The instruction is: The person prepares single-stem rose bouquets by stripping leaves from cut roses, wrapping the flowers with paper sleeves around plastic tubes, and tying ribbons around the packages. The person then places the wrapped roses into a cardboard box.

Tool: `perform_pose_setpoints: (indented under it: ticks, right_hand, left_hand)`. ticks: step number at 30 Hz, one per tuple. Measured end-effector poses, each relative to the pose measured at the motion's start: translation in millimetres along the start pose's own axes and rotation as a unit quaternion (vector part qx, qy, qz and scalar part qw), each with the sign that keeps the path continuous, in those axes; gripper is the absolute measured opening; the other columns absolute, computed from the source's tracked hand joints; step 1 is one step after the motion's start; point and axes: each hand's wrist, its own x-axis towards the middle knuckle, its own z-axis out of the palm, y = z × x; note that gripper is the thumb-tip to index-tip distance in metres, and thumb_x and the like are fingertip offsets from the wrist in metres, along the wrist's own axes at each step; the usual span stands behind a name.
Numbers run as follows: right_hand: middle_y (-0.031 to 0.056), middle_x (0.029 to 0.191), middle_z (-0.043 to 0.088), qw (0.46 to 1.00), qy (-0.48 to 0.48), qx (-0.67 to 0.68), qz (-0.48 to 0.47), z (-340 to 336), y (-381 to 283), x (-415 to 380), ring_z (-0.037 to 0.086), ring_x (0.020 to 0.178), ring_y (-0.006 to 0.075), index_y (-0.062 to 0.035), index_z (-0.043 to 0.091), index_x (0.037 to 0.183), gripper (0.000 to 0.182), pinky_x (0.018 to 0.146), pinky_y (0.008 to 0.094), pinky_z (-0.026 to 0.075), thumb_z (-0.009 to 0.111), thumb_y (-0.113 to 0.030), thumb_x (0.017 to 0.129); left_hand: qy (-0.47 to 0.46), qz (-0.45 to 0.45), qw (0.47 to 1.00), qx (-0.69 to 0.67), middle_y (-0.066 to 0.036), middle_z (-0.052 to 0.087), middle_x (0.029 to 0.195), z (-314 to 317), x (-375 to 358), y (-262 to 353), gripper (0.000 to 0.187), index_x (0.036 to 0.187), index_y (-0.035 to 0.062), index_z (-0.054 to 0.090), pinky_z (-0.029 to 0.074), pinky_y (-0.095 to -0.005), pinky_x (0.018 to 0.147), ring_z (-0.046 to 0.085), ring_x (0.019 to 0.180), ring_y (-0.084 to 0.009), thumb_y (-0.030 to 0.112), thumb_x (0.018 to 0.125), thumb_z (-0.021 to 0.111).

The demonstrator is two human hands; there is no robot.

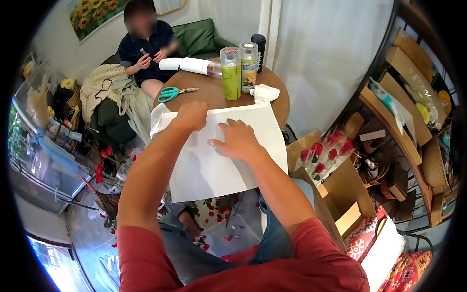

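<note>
A large white sheet of paper [214, 168] lies over the near edge of the round wooden table [277, 109] and hangs out above my lap. At its far left edge my left hand [193, 117] is closed, fingers curled at the paper's border; the fingertips are hidden. My right hand [238, 138] rests flat on the middle of the sheet with its fingers apart. Beyond my left hand lie teal-handled scissors [170, 94]. Two spray cans, one green [231, 75] and one with a label [249, 65], stand upright past my right hand, beside a crumpled white tissue [265, 92].
White rolls [185, 64] and a black bottle [259, 48] are at the table's back. Across it sits a person [148, 48] holding a small object. To my right are a cardboard box [348, 190], wrapped red roses [321, 153] and a shelf [399, 126]. Petals litter the floor.
</note>
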Motion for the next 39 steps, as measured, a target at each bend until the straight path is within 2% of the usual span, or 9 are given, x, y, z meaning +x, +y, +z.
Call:
perform_pose_setpoints:
  ticks: [4, 8, 11, 13, 14, 16, 21, 29, 39]
  right_hand:
    - [0.0211, 0.161, 0.041, 0.999, 0.037, -0.031, 0.008, 19, 13, 18, 0.034, 0.149, 0.0445, -0.0056, 0.059, 0.142, 0.066, 0.119, 0.0635, 0.028, 0.066, -0.052, 0.095]
    - [0.0182, 0.162, 0.04, 0.999, -0.025, -0.008, 0.032, -4, 32, 39, 0.033, 0.151, 0.0424, -0.0068, 0.062, 0.14, 0.065, 0.12, 0.0612, 0.028, 0.068, -0.052, 0.093]
    - [0.0178, 0.155, 0.051, 1.0, 0.004, -0.014, -0.017, -16, 57, 45, 0.043, 0.145, 0.0387, -0.0065, 0.067, 0.133, 0.06, 0.117, 0.055, 0.037, 0.07, -0.05, 0.092]
    - [0.0186, 0.14, 0.064, 0.999, -0.031, -0.001, 0.019, -34, 60, 40, 0.058, 0.133, 0.0352, -0.0047, 0.071, 0.126, 0.056, 0.109, 0.0484, 0.047, 0.071, -0.048, 0.091]
    - [0.02, 0.125, 0.071, 1.0, -0.004, 0.016, 0.027, -34, 70, 43, 0.066, 0.12, 0.0352, -0.0028, 0.072, 0.121, 0.05, 0.102, 0.0457, 0.052, 0.072, -0.043, 0.091]
    - [0.0242, 0.126, 0.069, 0.98, 0.141, 0.119, 0.07, -32, 86, 39, 0.067, 0.115, 0.0387, -0.003, 0.073, 0.119, 0.038, 0.098, 0.0461, 0.053, 0.077, -0.026, 0.088]
    - [0.0183, 0.122, 0.067, 0.915, 0.382, 0.028, 0.131, -43, 144, 70, 0.066, 0.11, 0.0388, -0.0054, 0.073, 0.118, 0.04, 0.097, 0.046, 0.053, 0.08, -0.027, 0.086]
    - [0.0177, 0.124, 0.064, 0.933, 0.305, -0.02, 0.187, -50, 209, 111, 0.065, 0.113, 0.0375, -0.0077, 0.073, 0.122, 0.045, 0.099, 0.047, 0.054, 0.083, -0.029, 0.084]
    - [0.0195, 0.125, 0.067, 0.899, 0.403, 0.033, 0.169, -57, 208, 134, 0.067, 0.112, 0.0376, -0.0041, 0.073, 0.12, 0.037, 0.097, 0.0451, 0.053, 0.075, -0.022, 0.088]
  left_hand:
    - [-0.049, -0.023, 0.998, 0.023, -0.021, 0.074, 0.108, 10, 23, -8, 0.022, 0.106, 0.0035, 0.073, 0.057, -0.0484, 0.091, 0.072, 0.103, -0.0389, 0.003, 0.086, 0.063]
    - [0.091, 0.046, 0.995, 0.003, -0.022, 0.066, 0.124, 23, 18, -9, 0.03, 0.117, 0.003, 0.068, 0.05, -0.0506, 0.099, 0.062, 0.117, -0.0411, 0.007, 0.087, 0.066]
    - [0.175, 0.157, 0.962, -0.139, -0.022, 0.061, 0.133, 47, -26, 5, 0.037, 0.122, 0.003, 0.067, 0.043, -0.0507, 0.11, 0.055, 0.128, -0.0411, 0.021, 0.091, 0.071]
    - [0.111, 0.167, 0.975, -0.097, -0.025, 0.048, 0.152, 52, -62, 22, 0.058, 0.143, 0.0063, 0.055, 0.036, -0.0556, 0.117, 0.045, 0.14, -0.0461, 0.038, 0.097, 0.066]
    - [0.072, 0.15, 0.981, -0.1, -0.025, 0.04, 0.158, 56, -77, 31, 0.064, 0.15, 0.0073, 0.049, 0.03, -0.0573, 0.12, 0.039, 0.145, -0.0464, 0.044, 0.099, 0.06]
    - [0.035, 0.125, 0.987, -0.098, -0.026, 0.032, 0.165, 60, -93, 47, 0.071, 0.157, 0.0083, 0.042, 0.024, -0.0591, 0.123, 0.032, 0.151, -0.0468, 0.05, 0.102, 0.054]
    - [-0.016, 0.09, 0.991, -0.096, -0.023, 0.013, 0.172, 51, -102, 77, 0.078, 0.166, 0.0127, 0.025, 0.009, -0.0599, 0.127, 0.012, 0.159, -0.0438, 0.058, 0.105, 0.042]
    - [0.012, 0.063, 0.991, -0.114, -0.022, 0.015, 0.172, 56, -85, 91, 0.077, 0.166, 0.0146, 0.026, 0.008, -0.0594, 0.127, 0.012, 0.159, -0.0432, 0.059, 0.105, 0.039]
    - [0.018, 0.073, 0.989, -0.131, -0.021, 0.016, 0.172, 62, -60, 70, 0.077, 0.166, 0.0159, 0.026, 0.008, -0.0582, 0.128, 0.014, 0.159, -0.0421, 0.06, 0.104, 0.041]
